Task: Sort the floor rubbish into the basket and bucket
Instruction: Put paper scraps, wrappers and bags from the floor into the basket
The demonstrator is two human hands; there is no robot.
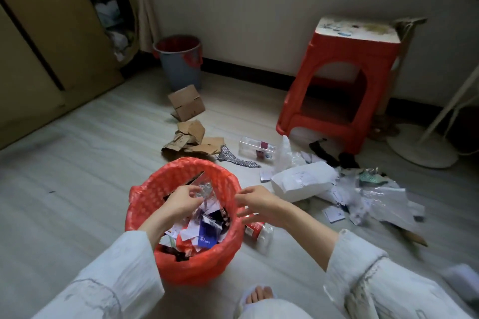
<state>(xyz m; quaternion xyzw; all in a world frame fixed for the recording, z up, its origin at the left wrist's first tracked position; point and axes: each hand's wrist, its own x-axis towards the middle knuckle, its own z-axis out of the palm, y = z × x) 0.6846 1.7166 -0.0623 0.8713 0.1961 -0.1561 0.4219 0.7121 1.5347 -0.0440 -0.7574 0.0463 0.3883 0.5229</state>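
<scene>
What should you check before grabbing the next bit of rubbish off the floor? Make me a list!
1. Left hand done with its piece: not ok, its fingers pinch a crinkly clear wrapper over the red basket.
2. Right hand free: ok, fingers spread, holding nothing.
3. Room in the basket: ok, paper scraps sit below the rim.
4. Grey bucket ready: ok, it stands upright by the wall; cannot tell how full.
5. Rubbish left to sort: ok, torn cardboard beyond the basket, a white packet and plastic sheets to the right.
6. Bottle beside the basket: cannot tell whether it is empty.
</scene>
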